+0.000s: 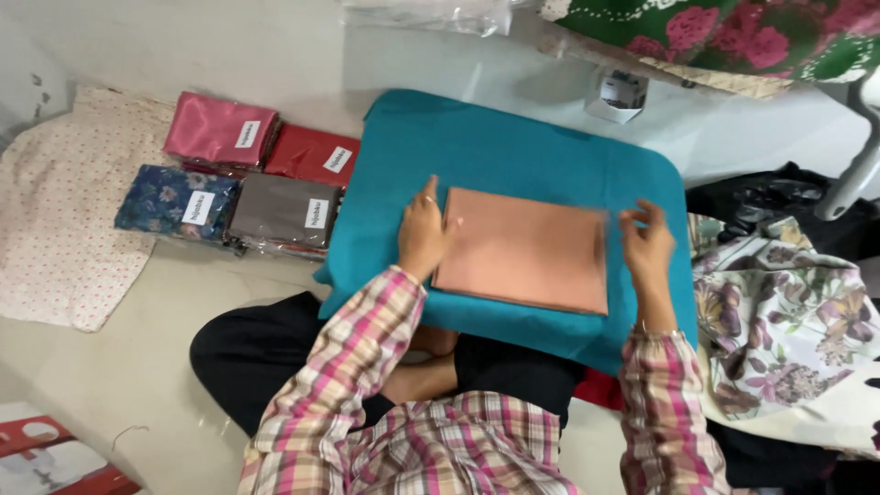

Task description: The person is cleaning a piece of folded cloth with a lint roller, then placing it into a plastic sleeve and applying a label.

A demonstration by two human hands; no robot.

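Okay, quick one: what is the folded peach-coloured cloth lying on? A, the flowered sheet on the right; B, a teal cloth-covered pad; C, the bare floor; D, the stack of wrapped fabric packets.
B: the folded peach cloth lies flat on the teal pad, with the left hand and right hand at its two ends.

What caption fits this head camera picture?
Left hand and right hand at the ends of a folded peach cloth on a teal cushion.
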